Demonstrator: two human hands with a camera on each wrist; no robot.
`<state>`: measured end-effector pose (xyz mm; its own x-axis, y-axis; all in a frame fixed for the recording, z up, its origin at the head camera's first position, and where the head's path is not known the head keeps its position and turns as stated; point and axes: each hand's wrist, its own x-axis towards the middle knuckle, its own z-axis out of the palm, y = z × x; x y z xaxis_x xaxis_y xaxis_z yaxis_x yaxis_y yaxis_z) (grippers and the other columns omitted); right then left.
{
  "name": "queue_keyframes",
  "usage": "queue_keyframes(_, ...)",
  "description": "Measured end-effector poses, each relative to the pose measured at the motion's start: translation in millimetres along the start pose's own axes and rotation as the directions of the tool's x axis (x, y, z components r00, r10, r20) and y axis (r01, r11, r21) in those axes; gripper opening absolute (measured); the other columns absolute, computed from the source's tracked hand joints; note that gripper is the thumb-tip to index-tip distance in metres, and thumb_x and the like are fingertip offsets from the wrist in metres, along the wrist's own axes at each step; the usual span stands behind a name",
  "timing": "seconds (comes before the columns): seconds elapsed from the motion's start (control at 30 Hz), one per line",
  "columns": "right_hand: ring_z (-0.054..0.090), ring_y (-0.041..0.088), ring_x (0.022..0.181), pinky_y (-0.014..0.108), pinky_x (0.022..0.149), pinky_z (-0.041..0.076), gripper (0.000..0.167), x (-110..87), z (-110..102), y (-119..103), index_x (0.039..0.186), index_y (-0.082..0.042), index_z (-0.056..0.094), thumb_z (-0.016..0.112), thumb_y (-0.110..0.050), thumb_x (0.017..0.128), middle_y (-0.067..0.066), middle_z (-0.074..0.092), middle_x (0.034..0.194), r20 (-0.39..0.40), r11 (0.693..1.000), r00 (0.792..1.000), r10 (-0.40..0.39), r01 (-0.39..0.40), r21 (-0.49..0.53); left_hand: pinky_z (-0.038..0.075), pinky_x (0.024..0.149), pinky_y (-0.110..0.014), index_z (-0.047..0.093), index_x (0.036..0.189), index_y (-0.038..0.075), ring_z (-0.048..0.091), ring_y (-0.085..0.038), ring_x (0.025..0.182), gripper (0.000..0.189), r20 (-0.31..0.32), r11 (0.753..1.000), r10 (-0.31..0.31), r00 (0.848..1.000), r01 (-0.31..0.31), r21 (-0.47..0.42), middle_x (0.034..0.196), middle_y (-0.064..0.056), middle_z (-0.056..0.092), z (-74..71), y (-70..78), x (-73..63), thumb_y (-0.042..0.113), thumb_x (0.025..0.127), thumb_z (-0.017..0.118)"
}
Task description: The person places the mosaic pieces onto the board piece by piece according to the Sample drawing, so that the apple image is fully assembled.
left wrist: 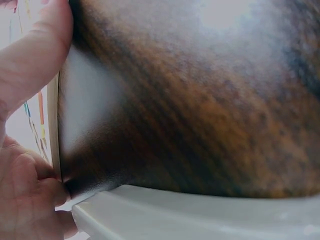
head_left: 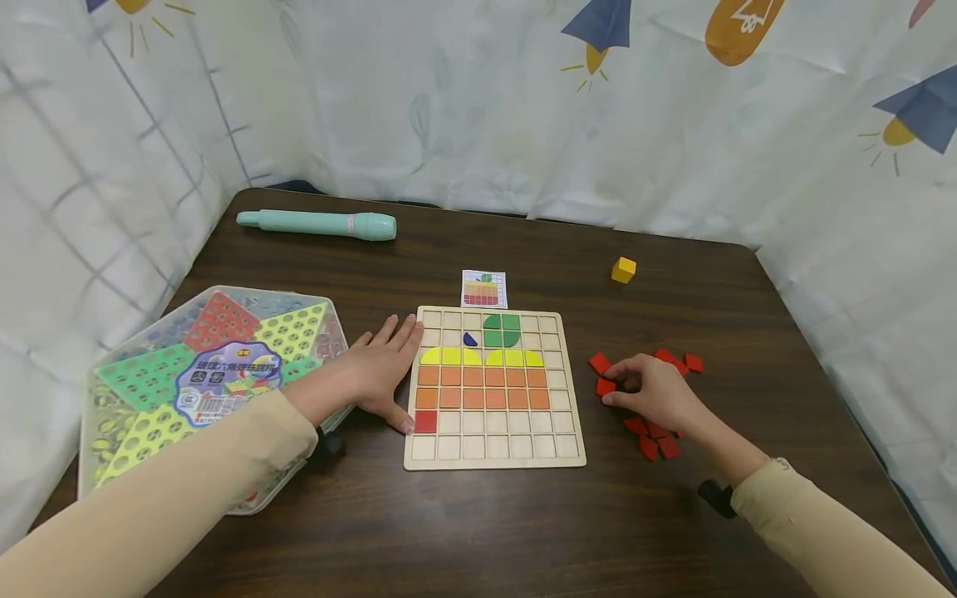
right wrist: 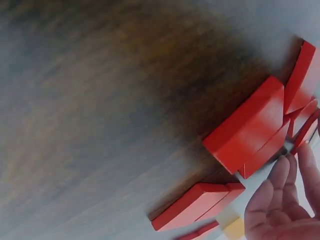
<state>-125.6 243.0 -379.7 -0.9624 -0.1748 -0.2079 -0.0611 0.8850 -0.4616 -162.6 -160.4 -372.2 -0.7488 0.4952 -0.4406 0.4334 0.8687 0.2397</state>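
I'm looking down at a dark wood-grain table (head_left: 493, 531) hemmed by patterned white curtains (head_left: 449, 108). A transparent box (head_left: 90, 440) on the left is holding perforated red, green and yellow panels (head_left: 145, 374). The wooden grid board (head_left: 496, 448) is sitting midway, carrying coloured pieces (head_left: 495, 376). The left hand (head_left: 380, 372) is touching its left edge, fingers spread, gripping nothing; the right hand (head_left: 658, 394) is pinching a red square tile (head_left: 605, 387) among loose red tiles (head_left: 647, 448).

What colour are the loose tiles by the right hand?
The loose tiles are red, showing best in the right wrist view.
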Motion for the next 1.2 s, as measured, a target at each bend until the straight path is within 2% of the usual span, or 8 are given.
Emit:
queue_keyframes(0.17,0.064,0.034,0.107,0.051,0.091,0.055,0.029,-1.9,4,1,0.109,-0.006,0.074,0.084,-0.022,0.086,0.017,0.067,0.120,-0.018,1.000,1.000,-0.006,0.006,-0.010,0.020,0.120,-0.070,0.005,0.161,-0.008,0.003,-0.051,0.156,0.144,-0.001,1.000,0.000,1.000,0.000,0.000,0.169,-0.029,0.003,-0.1,0.9,-0.1,0.063,0.067,0.088)
queue_keyframes(0.33,0.066,0.036,0.111,0.055,0.095,0.054,0.026,-5.3,7,-2,0.107,-0.007,0.075,0.083,-0.021,0.087,0.015,0.068,0.119,-0.043,1.000,0.999,-0.022,0.021,-0.022,0.019,0.120,-0.070,0.004,0.161,-0.007,0.001,-0.051,0.157,0.144,0.013,1.000,-0.006,1.000,0.006,-0.003,0.170,-0.028,0.001,2.2,0.4,0.6,0.062,0.067,0.088)
queue_keyframes(0.47,0.066,0.033,0.112,0.055,0.095,0.054,0.027,-10.7,9,-13,0.110,-0.010,0.075,0.083,-0.022,0.088,0.011,0.070,0.117,-0.084,0.997,0.995,-0.063,0.066,0.041,0.019,0.120,-0.070,0.004,0.161,-0.007,0.001,-0.051,0.157,0.144,0.011,1.000,-0.007,1.000,0.007,-0.001,0.170,-0.028,0.001,3.0,-0.4,0.7,0.062,0.067,0.088)
queue_keyframes(0.57,0.066,0.032,0.113,0.056,0.099,0.052,0.027,-12.2,14,-31,0.111,-0.011,0.074,0.083,-0.022,0.087,0.007,0.072,0.115,-0.088,0.987,0.991,-0.101,0.111,0.118,0.019,0.120,-0.070,0.004,0.161,-0.006,0.001,-0.051,0.157,0.143,0.009,1.000,-0.010,1.000,0.010,-0.002,0.170,-0.028,0.001,2.2,-0.1,1.0,0.061,0.067,0.088)
queue_keyframes(0.7,0.066,0.028,0.112,0.056,0.104,0.049,0.027,-10.9,28,-60,0.111,-0.012,0.074,0.083,-0.019,0.086,0.003,0.074,0.112,-0.050,0.961,0.987,-0.155,0.162,0.223,0.019,0.120,-0.070,0.004,0.161,-0.006,0.002,-0.051,0.157,0.143,0.007,1.000,-0.006,1.000,0.006,-0.005,0.170,-0.028,0.001,0.8,1.1,0.5,0.061,0.067,0.088)
queue_keyframes(0.87,0.064,0.022,0.108,0.049,0.099,0.051,0.026,-4.9,47,-95,0.108,-0.013,0.075,0.085,-0.017,0.085,-0.002,0.073,0.109,0.020,0.933,0.972,-0.233,0.217,0.287,0.019,0.120,-0.070,0.004,0.162,-0.006,0.001,-0.050,0.157,0.143,0.002,1.000,0.007,1.000,-0.007,-0.003,0.170,-0.027,0.001,2.1,0.2,1.0,0.063,0.067,0.087)
queue_keyframes(1.0,0.062,0.018,0.099,0.039,0.091,0.053,0.025,2.3,59,-119,0.104,-0.015,0.075,0.087,-0.020,0.083,-0.005,0.073,0.103,0.073,0.924,0.951,-0.302,0.273,0.268,0.018,0.121,-0.070,0.003,0.162,-0.006,0.000,-0.049,0.157,0.143,-0.006,1.000,0.011,1.000,-0.011,-0.001,0.171,-0.026,-0.001,2.0,-0.1,1.2,0.063,0.069,0.087)
queue_keyframes(1.2,0.057,0.012,0.088,0.033,0.086,0.050,0.026,11.5,77,-151,0.100,-0.014,0.078,0.090,-0.023,0.080,-0.005,0.072,0.095,0.089,0.924,0.924,-0.372,0.358,0.136,0.018,0.121,-0.069,0.002,0.162,-0.005,0.001,-0.048,0.158,0.144,0.000,1.000,-0.005,1.000,0.005,0.008,0.171,-0.026,-0.001,0.3,-0.1,-1.9,0.064,0.068,0.087)
